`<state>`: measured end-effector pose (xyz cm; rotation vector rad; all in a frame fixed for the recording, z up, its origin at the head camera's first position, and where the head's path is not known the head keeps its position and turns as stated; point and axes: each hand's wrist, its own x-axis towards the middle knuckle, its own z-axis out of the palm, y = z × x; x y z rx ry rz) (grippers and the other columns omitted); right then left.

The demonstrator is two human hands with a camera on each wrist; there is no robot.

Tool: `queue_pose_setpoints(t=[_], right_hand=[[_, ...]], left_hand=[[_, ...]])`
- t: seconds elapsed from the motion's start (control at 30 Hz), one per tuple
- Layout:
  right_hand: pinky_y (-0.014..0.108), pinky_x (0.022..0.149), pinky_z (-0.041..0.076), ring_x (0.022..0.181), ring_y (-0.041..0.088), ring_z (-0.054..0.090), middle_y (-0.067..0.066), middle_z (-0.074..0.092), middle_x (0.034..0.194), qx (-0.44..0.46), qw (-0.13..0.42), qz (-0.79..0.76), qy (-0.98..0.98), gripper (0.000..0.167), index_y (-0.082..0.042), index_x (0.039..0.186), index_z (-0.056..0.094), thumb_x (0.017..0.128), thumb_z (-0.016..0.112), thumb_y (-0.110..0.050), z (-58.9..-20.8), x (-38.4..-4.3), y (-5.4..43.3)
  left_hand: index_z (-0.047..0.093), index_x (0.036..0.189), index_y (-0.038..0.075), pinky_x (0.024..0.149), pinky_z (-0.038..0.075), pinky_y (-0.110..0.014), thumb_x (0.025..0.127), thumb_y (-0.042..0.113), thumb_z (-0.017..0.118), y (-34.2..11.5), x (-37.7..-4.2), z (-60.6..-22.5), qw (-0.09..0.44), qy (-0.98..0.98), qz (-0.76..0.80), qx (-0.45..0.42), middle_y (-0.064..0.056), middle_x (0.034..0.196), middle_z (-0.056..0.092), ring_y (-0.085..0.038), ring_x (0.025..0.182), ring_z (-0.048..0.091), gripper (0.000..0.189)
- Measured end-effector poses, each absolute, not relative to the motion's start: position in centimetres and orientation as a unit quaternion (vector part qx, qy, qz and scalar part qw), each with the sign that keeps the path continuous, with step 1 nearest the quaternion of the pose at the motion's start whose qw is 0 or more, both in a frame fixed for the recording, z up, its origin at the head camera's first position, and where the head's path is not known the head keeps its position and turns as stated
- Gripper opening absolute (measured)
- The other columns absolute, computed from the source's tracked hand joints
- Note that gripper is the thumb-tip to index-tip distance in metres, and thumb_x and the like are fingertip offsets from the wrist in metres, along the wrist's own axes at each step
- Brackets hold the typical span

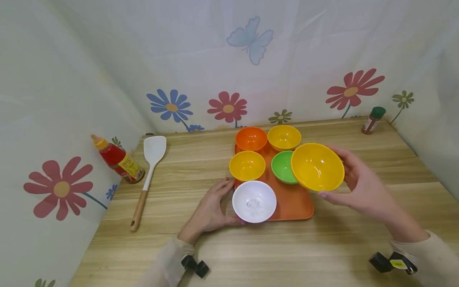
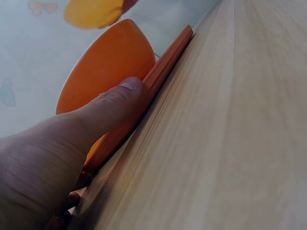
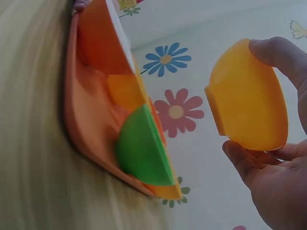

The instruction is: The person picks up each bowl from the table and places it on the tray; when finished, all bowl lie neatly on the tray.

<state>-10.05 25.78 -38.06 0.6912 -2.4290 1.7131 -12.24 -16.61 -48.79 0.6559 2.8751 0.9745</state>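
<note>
My right hand point(image 1: 362, 191) holds a yellow bowl point(image 1: 317, 167) by its side, raised above the right edge of the orange tray point(image 1: 292, 205). In the right wrist view, thumb and fingers pinch that yellow bowl point(image 3: 247, 98) between rim and base. My left hand point(image 1: 211, 209) grips the tray's front left corner, thumb along the front edge beside a bowl white inside and orange outside point(image 1: 254, 201). The left wrist view shows the thumb on the tray rim point(image 2: 165, 60), against the orange outer wall. A green bowl point(image 1: 282, 167) is partly hidden behind the raised bowl.
Also on the tray are an orange bowl point(image 1: 251, 139) and two yellow bowls, one back right point(image 1: 284, 138), one at left point(image 1: 247, 166). A white spatula point(image 1: 155, 149) with wooden handle and a red sauce bottle point(image 1: 120, 161) are at left. A green-capped jar point(image 1: 373, 120) stands back right.
</note>
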Motion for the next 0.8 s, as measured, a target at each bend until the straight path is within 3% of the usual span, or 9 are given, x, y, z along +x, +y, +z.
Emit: queue_pose_setpoints(t=[0.3, 0.53, 0.8], right_hand=[[0.006, 0.108, 0.045, 0.136, -0.001, 0.055, 0.011, 0.051, 0.164, 0.183, -0.025, 0.531, -0.827, 0.099, -0.012, 0.166, 0.043, 0.085, 0.100, -0.015, -41.2, -8.7, 25.4], [0.003, 0.110, 0.036, 0.151, 0.032, 0.051, 0.013, 0.051, 0.165, 0.162, -0.055, 0.517, -0.839, 0.104, -0.010, 0.164, 0.045, 0.080, 0.104, -0.026, -43.2, -8.6, 25.0], [0.003, 0.110, 0.036, 0.148, 0.036, 0.055, 0.014, 0.056, 0.161, 0.169, -0.055, 0.508, -0.843, 0.104, -0.006, 0.162, 0.048, 0.078, 0.106, -0.028, -44.7, -8.8, 24.6]], left_hand=[[0.045, 0.171, 0.011, 0.133, 0.032, -0.063, 0.067, 0.065, 0.103, -16.6, -12.2, -48.8, 0.016, 0.926, 0.313, 0.211, -0.007, 0.177, 0.042, -0.030, 0.168, 0.032, 0.131], [0.045, 0.171, 0.011, 0.133, 0.031, -0.063, 0.067, 0.065, 0.103, -16.6, -12.2, -48.8, 0.013, 0.925, 0.315, 0.212, -0.004, 0.177, 0.044, -0.029, 0.168, 0.032, 0.130], [0.044, 0.172, 0.013, 0.133, 0.031, -0.061, 0.068, 0.068, 0.101, -16.6, -12.2, -49.0, 0.013, 0.926, 0.312, 0.213, 0.000, 0.177, 0.044, -0.026, 0.168, 0.032, 0.130]])
